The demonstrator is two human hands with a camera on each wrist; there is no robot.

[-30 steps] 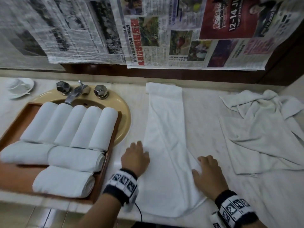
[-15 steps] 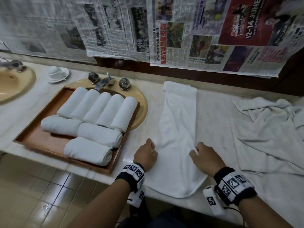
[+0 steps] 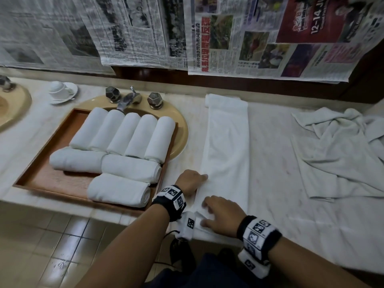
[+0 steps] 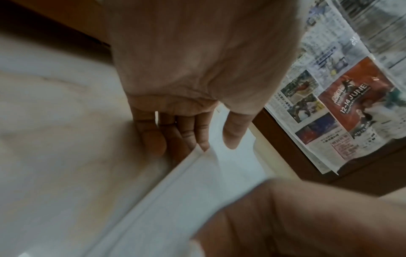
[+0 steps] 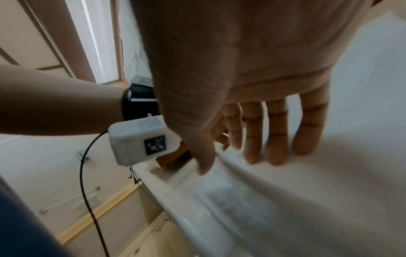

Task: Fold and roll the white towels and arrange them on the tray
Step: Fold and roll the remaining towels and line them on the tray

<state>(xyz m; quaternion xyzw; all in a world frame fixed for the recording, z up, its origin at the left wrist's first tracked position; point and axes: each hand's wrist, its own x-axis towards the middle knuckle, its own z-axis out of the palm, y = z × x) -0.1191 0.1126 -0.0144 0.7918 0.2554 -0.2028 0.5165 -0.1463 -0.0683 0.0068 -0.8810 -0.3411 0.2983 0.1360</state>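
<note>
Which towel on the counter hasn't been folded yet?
Start at the tan sink holding the wooden tray. Go right, past the long folded towel. The crumpled towel is the only one lying rumpled in a loose heap.

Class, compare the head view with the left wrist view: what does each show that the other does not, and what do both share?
Only the head view shows the tray with eight rolled towels, the crumpled towels and the cup. Only the left wrist view shows the left hand's palm side, fingers straight at the folded towel's edge. Both show that towel, both hands and the newspapers.
</note>
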